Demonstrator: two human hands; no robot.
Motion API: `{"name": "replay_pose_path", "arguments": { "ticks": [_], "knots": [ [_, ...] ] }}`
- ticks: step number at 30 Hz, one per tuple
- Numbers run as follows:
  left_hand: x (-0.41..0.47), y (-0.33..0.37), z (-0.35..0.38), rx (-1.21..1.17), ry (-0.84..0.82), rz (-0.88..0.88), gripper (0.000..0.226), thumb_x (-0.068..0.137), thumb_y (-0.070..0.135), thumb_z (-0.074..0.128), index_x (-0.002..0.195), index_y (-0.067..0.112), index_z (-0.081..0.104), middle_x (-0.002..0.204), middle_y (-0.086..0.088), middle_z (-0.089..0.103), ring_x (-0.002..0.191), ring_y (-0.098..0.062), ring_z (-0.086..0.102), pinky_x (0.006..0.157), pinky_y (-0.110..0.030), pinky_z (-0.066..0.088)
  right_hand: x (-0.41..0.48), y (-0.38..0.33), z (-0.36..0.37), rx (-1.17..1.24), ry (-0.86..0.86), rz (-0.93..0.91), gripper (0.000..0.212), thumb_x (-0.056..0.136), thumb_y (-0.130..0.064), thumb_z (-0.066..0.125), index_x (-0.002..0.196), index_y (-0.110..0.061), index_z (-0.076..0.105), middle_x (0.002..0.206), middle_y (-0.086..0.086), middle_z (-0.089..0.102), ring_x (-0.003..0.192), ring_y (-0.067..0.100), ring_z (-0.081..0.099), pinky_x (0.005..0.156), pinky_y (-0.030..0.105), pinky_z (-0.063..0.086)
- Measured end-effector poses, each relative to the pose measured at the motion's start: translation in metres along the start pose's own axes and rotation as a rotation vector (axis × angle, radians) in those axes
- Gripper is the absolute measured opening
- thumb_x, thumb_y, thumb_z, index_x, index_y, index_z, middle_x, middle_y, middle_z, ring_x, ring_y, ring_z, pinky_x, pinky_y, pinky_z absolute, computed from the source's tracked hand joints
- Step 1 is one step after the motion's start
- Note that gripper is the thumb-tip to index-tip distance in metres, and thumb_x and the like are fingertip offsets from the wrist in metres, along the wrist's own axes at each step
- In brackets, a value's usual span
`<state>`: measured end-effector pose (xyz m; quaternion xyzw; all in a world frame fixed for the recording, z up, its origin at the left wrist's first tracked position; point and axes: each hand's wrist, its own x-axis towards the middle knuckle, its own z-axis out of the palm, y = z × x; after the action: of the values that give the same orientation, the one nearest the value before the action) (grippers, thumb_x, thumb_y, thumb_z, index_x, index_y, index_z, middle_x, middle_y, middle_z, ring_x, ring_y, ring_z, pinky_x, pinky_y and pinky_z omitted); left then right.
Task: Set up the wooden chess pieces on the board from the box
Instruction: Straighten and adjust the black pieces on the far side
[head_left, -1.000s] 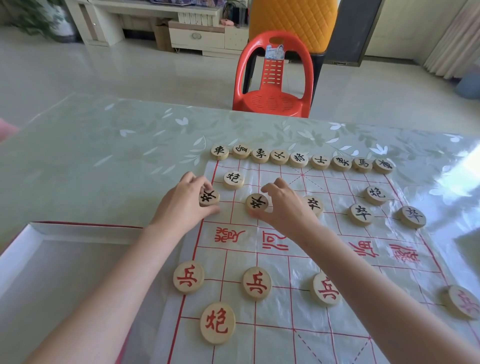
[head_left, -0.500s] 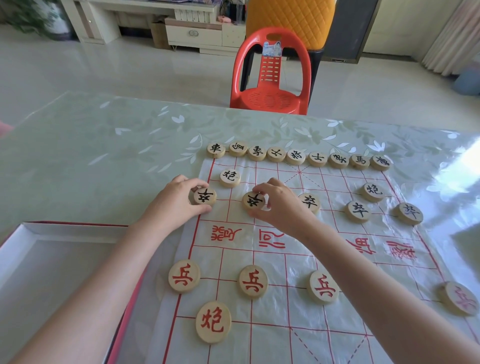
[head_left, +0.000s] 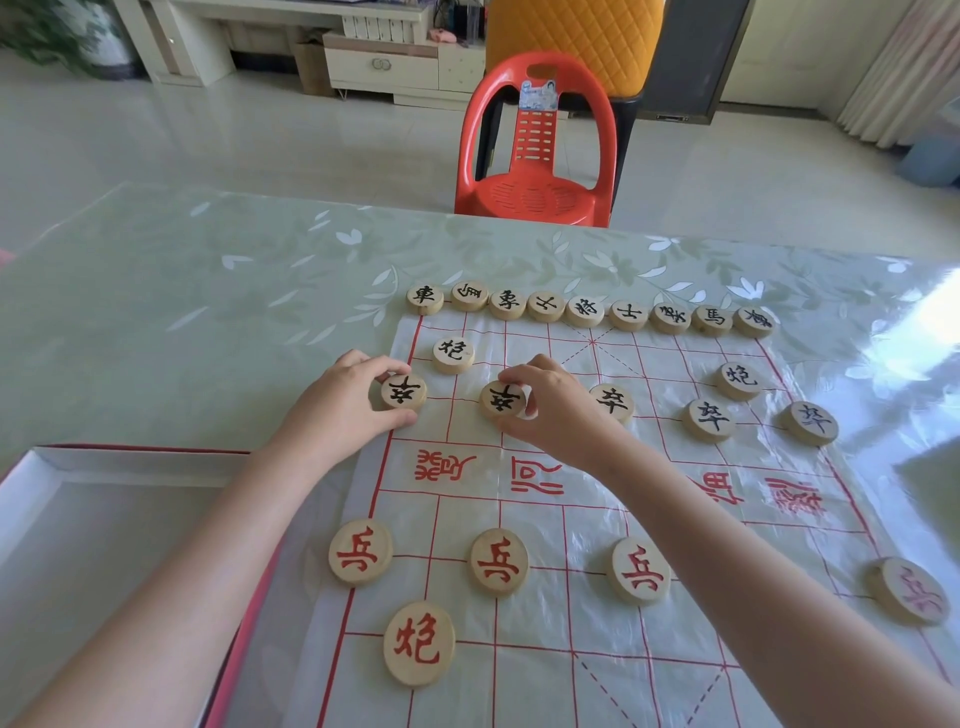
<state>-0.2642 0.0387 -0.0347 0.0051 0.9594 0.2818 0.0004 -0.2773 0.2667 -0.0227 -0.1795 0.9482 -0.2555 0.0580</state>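
Note:
A plastic chess sheet with red lines (head_left: 613, 467) lies on the table. My left hand (head_left: 337, 410) pinches a black-lettered wooden disc (head_left: 403, 392) at the sheet's left edge. My right hand (head_left: 556, 410) grips a second black-lettered disc (head_left: 503, 399) one file to the right. Both discs rest flat on the sheet. A row of black-lettered pieces (head_left: 584, 310) lines the far edge. Several red-lettered discs (head_left: 498, 561) sit near me. The white box (head_left: 31, 499) at lower left shows no pieces inside.
A red plastic chair (head_left: 535, 150) stands beyond the table's far edge. The glossy green floral tabletop (head_left: 197, 312) stretches left of the sheet. More black-lettered discs (head_left: 709, 420) sit to the right of my hands.
Both hands stay on their discs and have shifted them slightly on the sheet. The camera has tilted a little, so the whole scene sits lower in view.

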Motion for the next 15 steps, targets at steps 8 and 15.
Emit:
{"name": "replay_pose_path", "arguments": {
  "ticks": [8, 15],
  "knots": [
    [-0.009, 0.032, -0.002, -0.013, 0.036, 0.061, 0.052, 0.072, 0.041, 0.073, 0.120, 0.033, 0.055, 0.106, 0.014, 0.042, 0.070, -0.010, 0.047, 0.073, -0.028, 0.043, -0.021, 0.014, -0.015, 0.023, 0.040, 0.025, 0.052, 0.084, -0.028, 0.065, 0.133, -0.018, 0.047, 0.124, -0.002, 0.044, 0.091, 0.015, 0.053, 0.085, 0.026, 0.043],
    [-0.001, 0.121, 0.044, -0.035, -0.066, 0.311, 0.039, 0.083, 0.024, 0.065, 0.121, 0.026, 0.057, 0.118, 0.005, 0.053, 0.108, -0.014, 0.050, 0.094, -0.029, 0.039, -0.074, 0.094, -0.083, -0.031, 0.075, 0.162, 0.039, 0.086, -0.011, 0.060, 0.124, -0.021, 0.055, 0.124, -0.006, 0.052, 0.097, 0.008, 0.051, 0.084, 0.019, 0.037]
  ]
}}
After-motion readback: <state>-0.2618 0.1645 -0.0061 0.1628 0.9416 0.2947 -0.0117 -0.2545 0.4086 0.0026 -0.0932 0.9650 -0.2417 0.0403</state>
